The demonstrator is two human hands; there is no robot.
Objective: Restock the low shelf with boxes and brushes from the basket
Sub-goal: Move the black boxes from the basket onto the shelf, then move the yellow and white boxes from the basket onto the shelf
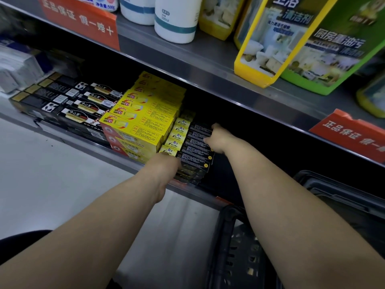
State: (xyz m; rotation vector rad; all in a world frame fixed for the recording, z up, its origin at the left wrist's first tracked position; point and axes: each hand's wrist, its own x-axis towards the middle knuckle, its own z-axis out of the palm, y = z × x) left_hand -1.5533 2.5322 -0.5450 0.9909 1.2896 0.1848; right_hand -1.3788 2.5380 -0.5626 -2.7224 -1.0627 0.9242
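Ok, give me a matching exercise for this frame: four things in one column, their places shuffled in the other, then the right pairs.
Things:
1. white bottles
2. yellow boxes
3. basket
4. right hand

Places:
A. on top of the dark boxes with yellow ends
B. lower right of the view, in front of the shelves
C. on the upper shelf
D. stacked just left of the dark boxes with yellow ends

Pairs: 1-C, 2-D, 3-B, 4-A
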